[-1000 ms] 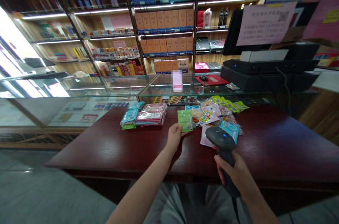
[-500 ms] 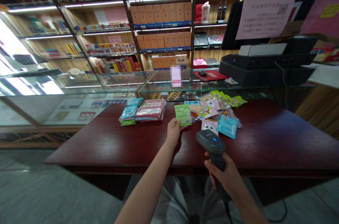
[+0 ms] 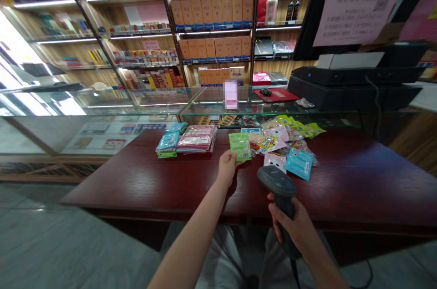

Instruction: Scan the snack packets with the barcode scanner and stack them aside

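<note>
Between the fingers of my left hand (image 3: 227, 168) is a green snack packet (image 3: 240, 145), its barcode side facing up, just above the dark red table. My right hand (image 3: 293, 223) is wrapped round the handle of a black barcode scanner (image 3: 277, 182), whose head points toward the packets. A loose heap of snack packets (image 3: 273, 141) lies right of the green one, with a blue packet (image 3: 299, 163) at its near edge. To the left stand a stack of pink packets (image 3: 197, 139) and a smaller stack of blue and green packets (image 3: 170, 139).
A glass display counter (image 3: 211, 109) runs behind the table (image 3: 143, 184). At the right are a black monitor (image 3: 307, 29) with a paper notice (image 3: 357, 13), a black cash drawer (image 3: 317, 93) and a mouse (image 3: 265, 92) on a red mat. Shelves of boxes (image 3: 211, 13) line the back.
The view has shifted slightly, so most things appear a little further right. The blue light on the scanner's head no longer shows. Both hands keep their holds.
</note>
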